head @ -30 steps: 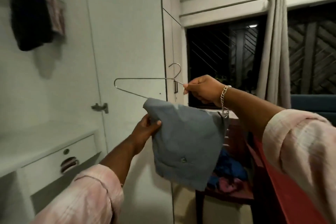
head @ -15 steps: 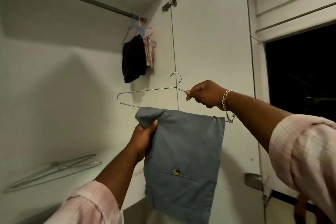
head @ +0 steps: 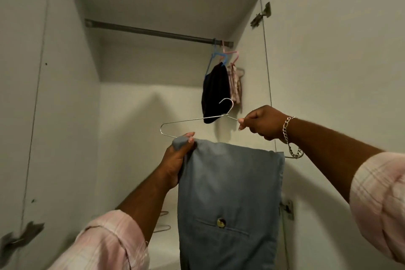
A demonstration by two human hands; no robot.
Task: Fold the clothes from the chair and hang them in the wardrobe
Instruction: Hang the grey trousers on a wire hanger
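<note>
Grey-blue folded trousers (head: 230, 193) with a buttoned back pocket hang over the lower bar of a silver wire hanger (head: 192, 119). My right hand (head: 262, 123) pinches the hanger's upper wire just right of its hook. My left hand (head: 177, 158) grips the trousers' top left corner at the hanger bar. Both are held up inside the open white wardrobe (head: 131, 98), below its grey rail (head: 153, 33). The hanger's right end is hidden behind my right wrist.
At the rail's right end hang a dark garment (head: 215, 92) on a blue hanger and a pink patterned garment (head: 235, 85) on a pink hanger. Spare wire hangers (head: 163, 221) lie on the wardrobe shelf, low left. Open doors with metal hinges flank both sides.
The view has swung up and left, away from the window, into the wardrobe. The hanger with the trousers has come up closer to the rail; both hands keep their holds.
</note>
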